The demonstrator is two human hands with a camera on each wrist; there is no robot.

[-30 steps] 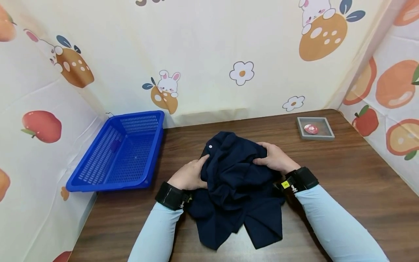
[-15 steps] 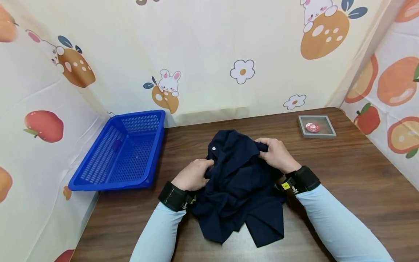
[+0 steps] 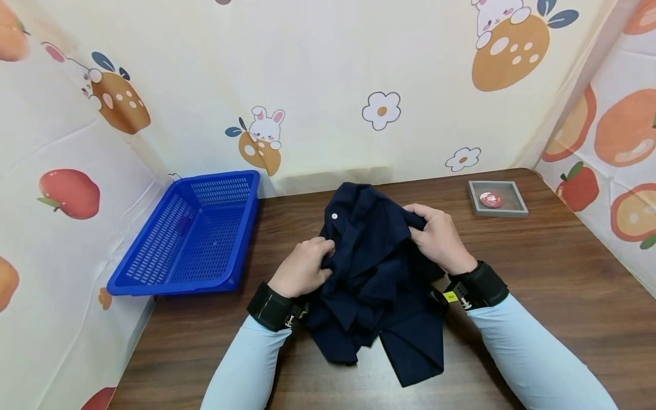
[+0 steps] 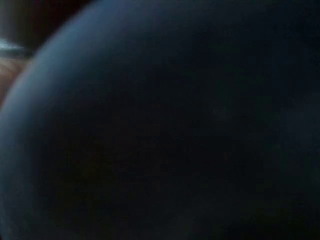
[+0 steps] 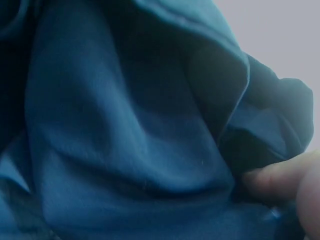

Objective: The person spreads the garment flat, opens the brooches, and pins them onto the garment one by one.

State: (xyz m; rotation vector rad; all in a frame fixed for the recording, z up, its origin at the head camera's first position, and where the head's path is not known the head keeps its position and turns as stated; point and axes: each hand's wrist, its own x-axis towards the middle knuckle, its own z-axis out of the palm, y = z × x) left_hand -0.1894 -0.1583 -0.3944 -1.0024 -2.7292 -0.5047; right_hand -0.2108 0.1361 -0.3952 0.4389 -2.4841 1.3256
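Note:
A crumpled navy garment (image 3: pixel 369 267) with a white button (image 3: pixel 335 216) is bunched on the brown table, its lower flaps hanging toward the front. On its left side, my left hand (image 3: pixel 302 267) pinches a fold between curled fingers and thumb. My right hand (image 3: pixel 439 238) grips the garment's upper right edge. Close up in the right wrist view, a fingertip (image 5: pixel 272 182) presses into the folds of the navy cloth (image 5: pixel 125 140). Dark, blurred cloth (image 4: pixel 165 130) fills nearly all of the left wrist view, so the left fingertips are hidden there.
A blue perforated plastic basket (image 3: pixel 241 228) stands at the left by the wall. Toward the back right lies a small grey tray (image 3: pixel 498 213) with a round red-and-white item (image 3: pixel 490 199) in it. Printed cloth (image 3: pixel 328 85) lines the back and sides of the table (image 3: pixel 553 273).
Both hands have closed more firmly on the cloth. The garment's upper part has risen and shifted toward the back, and the front left flap has drawn up a little.

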